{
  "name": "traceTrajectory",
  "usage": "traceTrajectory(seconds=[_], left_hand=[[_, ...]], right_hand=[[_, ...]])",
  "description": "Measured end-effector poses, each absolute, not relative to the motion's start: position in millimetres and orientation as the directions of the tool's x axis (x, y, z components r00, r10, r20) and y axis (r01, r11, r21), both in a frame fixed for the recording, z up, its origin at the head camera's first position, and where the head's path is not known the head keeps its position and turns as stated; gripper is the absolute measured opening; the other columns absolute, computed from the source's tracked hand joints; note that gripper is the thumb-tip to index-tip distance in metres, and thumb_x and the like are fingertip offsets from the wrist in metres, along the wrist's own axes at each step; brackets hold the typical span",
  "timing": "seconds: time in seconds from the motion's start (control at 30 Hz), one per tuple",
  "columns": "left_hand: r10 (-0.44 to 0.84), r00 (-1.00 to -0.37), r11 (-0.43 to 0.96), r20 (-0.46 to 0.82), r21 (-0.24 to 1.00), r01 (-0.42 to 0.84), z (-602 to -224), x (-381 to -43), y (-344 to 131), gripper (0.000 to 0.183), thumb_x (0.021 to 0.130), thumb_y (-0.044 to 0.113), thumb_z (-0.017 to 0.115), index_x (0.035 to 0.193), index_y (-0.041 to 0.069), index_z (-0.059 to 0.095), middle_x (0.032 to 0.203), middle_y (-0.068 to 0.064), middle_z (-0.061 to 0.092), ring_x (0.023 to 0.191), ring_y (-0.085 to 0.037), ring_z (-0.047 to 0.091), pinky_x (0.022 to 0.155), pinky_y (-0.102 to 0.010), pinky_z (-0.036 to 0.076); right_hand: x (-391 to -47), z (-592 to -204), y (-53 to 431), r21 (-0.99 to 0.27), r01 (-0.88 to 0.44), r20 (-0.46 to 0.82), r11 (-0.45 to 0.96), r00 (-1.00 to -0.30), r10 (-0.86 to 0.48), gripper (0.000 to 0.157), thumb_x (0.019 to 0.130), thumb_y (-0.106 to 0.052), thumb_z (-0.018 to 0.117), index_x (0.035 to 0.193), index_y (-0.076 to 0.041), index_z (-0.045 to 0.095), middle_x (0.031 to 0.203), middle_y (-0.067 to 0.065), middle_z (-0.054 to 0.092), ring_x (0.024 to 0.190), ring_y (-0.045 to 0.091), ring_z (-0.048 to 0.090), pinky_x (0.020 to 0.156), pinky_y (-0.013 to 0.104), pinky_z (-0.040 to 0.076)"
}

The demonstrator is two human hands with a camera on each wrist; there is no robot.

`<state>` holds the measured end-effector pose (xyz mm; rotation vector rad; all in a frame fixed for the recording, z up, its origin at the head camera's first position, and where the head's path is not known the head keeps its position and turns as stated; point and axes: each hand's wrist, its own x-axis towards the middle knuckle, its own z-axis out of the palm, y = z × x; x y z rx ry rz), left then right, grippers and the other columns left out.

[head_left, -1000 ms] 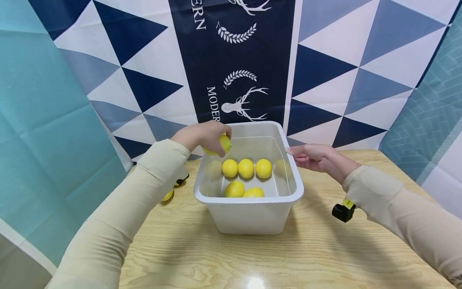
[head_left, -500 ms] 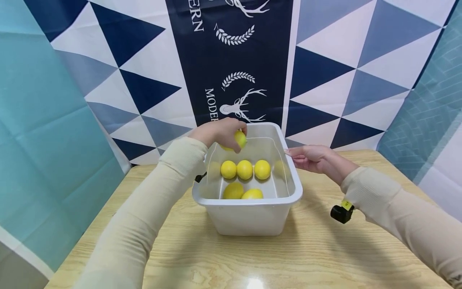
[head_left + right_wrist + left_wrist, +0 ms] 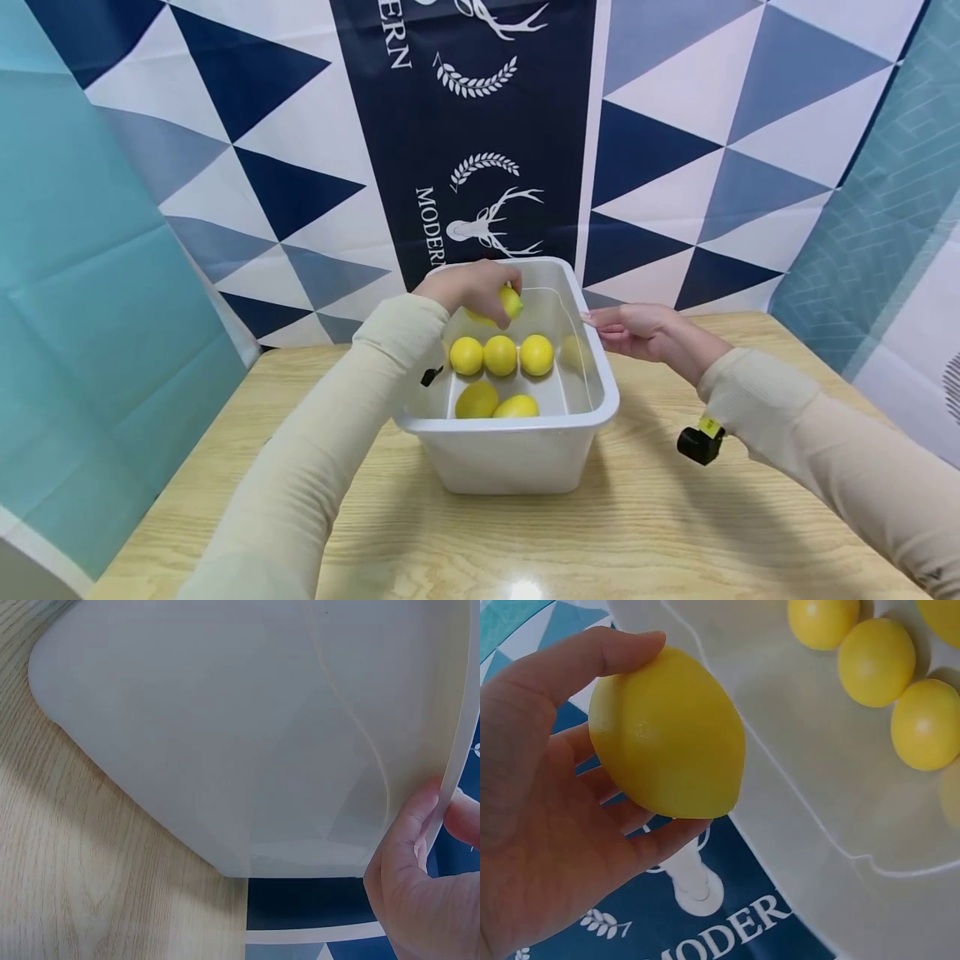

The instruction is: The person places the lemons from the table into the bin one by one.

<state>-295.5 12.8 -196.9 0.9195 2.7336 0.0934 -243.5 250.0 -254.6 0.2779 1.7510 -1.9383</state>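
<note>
My left hand [image 3: 480,289] holds a yellow lemon [image 3: 667,739] over the back left part of a pale grey plastic tub [image 3: 510,462]. In the left wrist view the thumb lies on one side of the lemon and the fingers on the other. On the tub's floor are several more lemons: three in a row [image 3: 499,356], and two nearer the front [image 3: 516,407]. My right hand [image 3: 637,331] pinches the tub's right rim; in the right wrist view the thumb and fingers [image 3: 412,825] stand on either side of that rim.
The tub stands on a light wood-grain table [image 3: 465,542]. Close behind it hangs a patterned blue and white cloth [image 3: 480,142], with teal cloth [image 3: 112,308] along the left. Each sleeve carries a small black wrist camera [image 3: 700,446].
My left hand has carried the lemon rightward, from the tub's left edge to over its inside, and slightly down. The right hand keeps to the rim. The head view has shifted slightly.
</note>
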Motion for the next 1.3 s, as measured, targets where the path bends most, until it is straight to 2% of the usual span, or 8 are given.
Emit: traceTrajectory(seconds=[0.1, 0.33, 0.63, 0.9, 1.3], left_hand=[[0.557, -0.790, 0.830, -0.256, 0.142, 0.540, -202, -296, 12, 0.047, 0.079, 0.022, 0.073, 0.122, 0.017, 0.054, 0.116, -0.001, 0.058, 0.102, -0.019, 0.052, 0.094, -0.032, 0.048], [0.427, -0.853, 0.898, -0.299, 0.029, 0.439, -192, -291, 10, 0.058, 0.077, 0.035, 0.077, 0.126, 0.014, 0.052, 0.131, -0.003, 0.054, 0.113, -0.019, 0.051, 0.101, -0.038, 0.047], [0.483, -0.852, 0.872, -0.202, 0.025, 0.489, -186, -285, -21, 0.056, 0.081, 0.037, 0.072, 0.128, 0.014, 0.052, 0.134, -0.007, 0.055, 0.117, -0.022, 0.052, 0.104, -0.039, 0.046], [0.526, -0.843, 0.847, -0.109, 0.156, 0.508, -193, -283, -64, 0.053, 0.083, 0.034, 0.069, 0.127, 0.009, 0.055, 0.136, -0.015, 0.054, 0.124, -0.030, 0.051, 0.106, -0.045, 0.045], [0.571, -0.820, 0.766, 0.036, 0.336, 0.548, -215, -278, -120, 0.053, 0.086, 0.033, 0.062, 0.132, 0.009, 0.051, 0.136, -0.010, 0.054, 0.126, -0.030, 0.049, 0.105, -0.052, 0.044]], right_hand=[[-244, -256, 248, -0.867, 0.497, -0.477, -0.036, -0.849, -0.227, 0.025, 0.091, -0.009, 0.062, 0.113, -0.011, 0.050, 0.084, -0.003, 0.065, 0.078, 0.007, 0.066, 0.079, 0.018, 0.057], [-243, -252, 249, -0.872, 0.489, -0.471, -0.027, -0.852, -0.231, 0.022, 0.091, -0.009, 0.062, 0.109, -0.011, 0.051, 0.085, -0.004, 0.065, 0.079, 0.006, 0.065, 0.079, 0.017, 0.057], [-244, -252, 249, -0.870, 0.492, -0.472, -0.036, -0.851, -0.231, 0.024, 0.091, -0.011, 0.063, 0.111, -0.012, 0.050, 0.083, -0.004, 0.068, 0.078, 0.006, 0.067, 0.080, 0.018, 0.058], [-244, -255, 249, -0.867, 0.497, -0.476, -0.034, -0.847, -0.237, 0.026, 0.091, -0.010, 0.062, 0.113, -0.012, 0.049, 0.085, -0.004, 0.067, 0.080, 0.006, 0.066, 0.080, 0.018, 0.057], [-245, -255, 250, -0.868, 0.495, -0.471, -0.042, -0.847, -0.248, 0.026, 0.091, -0.010, 0.062, 0.113, -0.011, 0.048, 0.084, -0.003, 0.067, 0.079, 0.006, 0.067, 0.080, 0.018, 0.057]])
